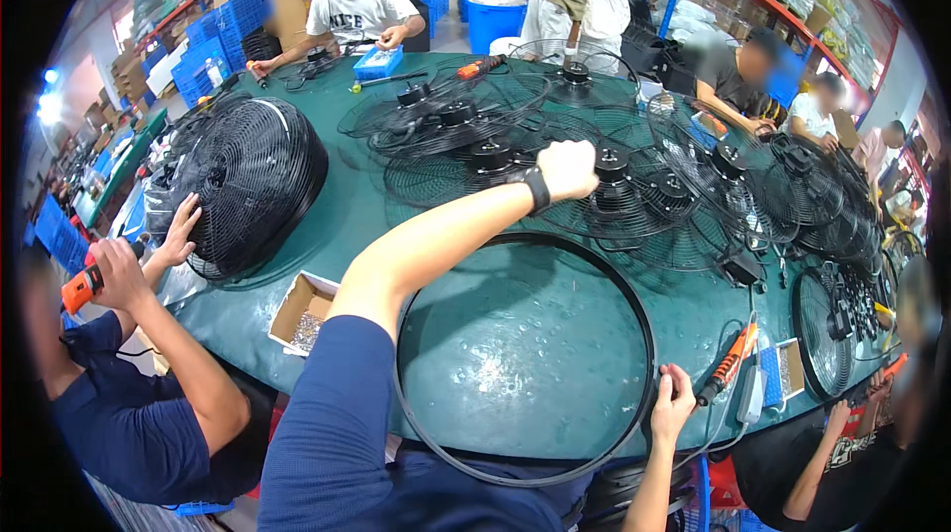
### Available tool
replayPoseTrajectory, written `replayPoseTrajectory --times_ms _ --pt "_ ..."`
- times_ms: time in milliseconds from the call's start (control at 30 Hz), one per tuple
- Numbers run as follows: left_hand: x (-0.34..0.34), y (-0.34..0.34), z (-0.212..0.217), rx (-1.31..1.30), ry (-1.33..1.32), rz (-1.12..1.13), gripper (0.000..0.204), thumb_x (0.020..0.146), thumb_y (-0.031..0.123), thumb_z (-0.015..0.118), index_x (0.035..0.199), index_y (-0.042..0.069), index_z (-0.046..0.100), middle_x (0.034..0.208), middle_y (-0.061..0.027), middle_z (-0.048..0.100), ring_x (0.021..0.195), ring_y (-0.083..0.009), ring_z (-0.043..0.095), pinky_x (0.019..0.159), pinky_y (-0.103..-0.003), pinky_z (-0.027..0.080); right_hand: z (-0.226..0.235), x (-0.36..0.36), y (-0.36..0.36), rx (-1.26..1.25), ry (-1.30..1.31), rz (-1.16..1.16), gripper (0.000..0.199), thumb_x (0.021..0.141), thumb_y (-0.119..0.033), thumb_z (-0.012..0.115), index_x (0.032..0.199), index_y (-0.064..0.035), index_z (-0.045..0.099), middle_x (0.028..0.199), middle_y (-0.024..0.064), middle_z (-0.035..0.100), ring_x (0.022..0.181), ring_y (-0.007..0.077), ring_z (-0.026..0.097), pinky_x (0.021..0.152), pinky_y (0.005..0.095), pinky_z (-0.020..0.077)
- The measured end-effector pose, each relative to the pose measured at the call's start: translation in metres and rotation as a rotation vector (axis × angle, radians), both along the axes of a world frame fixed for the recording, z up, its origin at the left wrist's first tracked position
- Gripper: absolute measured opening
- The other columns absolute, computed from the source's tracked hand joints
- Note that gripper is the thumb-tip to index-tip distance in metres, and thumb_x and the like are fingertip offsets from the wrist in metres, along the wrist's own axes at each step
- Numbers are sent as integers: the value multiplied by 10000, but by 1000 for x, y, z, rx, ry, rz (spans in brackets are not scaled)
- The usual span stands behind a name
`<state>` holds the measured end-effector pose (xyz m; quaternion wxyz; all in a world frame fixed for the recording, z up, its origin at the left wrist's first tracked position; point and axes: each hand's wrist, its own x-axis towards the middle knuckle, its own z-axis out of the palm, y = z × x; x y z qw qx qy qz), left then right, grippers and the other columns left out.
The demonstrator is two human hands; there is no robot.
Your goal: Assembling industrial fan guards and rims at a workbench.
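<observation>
A black ring-shaped hoop (649,334) lies on the green table right in front of me. My left arm reaches over it, and my left hand (570,170) is closed beside a black fan motor (612,167) on a wire fan grille (634,220). What its fingers hold, if anything, is hidden. At the hoop's right edge is my right hand (674,401), fingers apart and fingertips close to the rim; whether they touch it I cannot tell. An orange-and-black power screwdriver (728,364) lies right of that hand.
Several grilles with motors (456,116) overlap across the table's middle and right. A stack of black grilles (243,175) stands at left, by a co-worker holding an orange screwdriver (83,286). Boxes of small parts (302,314) (790,372) sit near the front edge. Other people work around the table.
</observation>
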<state>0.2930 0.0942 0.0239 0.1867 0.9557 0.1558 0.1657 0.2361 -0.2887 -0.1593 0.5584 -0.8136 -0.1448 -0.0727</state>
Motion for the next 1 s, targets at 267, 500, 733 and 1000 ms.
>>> replayPoseTrajectory --times_ms 267,500,733,1000 --pt "-6 88 36 -15 -104 -124 621 741 300 646 1251 -26 508 1178 -234 587 1084 -334 583 935 -389 458 4 -5 -5 -38 -7 -47 259 870 -64 562 1078 89 581 1011 195 658 956 246 636 885 338 468" --pt "-63 267 -35 177 108 363 604 798 530 555 1337 267 487 1399 -240 388 1335 -496 201 1013 -678 189 4 -2 -1 -37 -72 -43 259 853 -107 588 1044 68 593 959 175 656 895 265 643 830 348 479" --pt "-79 259 -43 123 32 434 447 793 420 611 1063 63 611 1059 -212 631 1001 -368 604 869 -469 453 9 -3 -2 -110 -123 -46 257 832 -110 595 1017 68 597 957 183 656 883 288 648 834 355 482" --pt "-96 231 26 248 -491 726 428 823 462 577 871 47 672 904 -225 654 863 -406 630 781 -483 481 15 -9 0 -140 -147 -44 255 817 -81 594 1029 61 601 962 177 656 907 278 641 840 350 483"
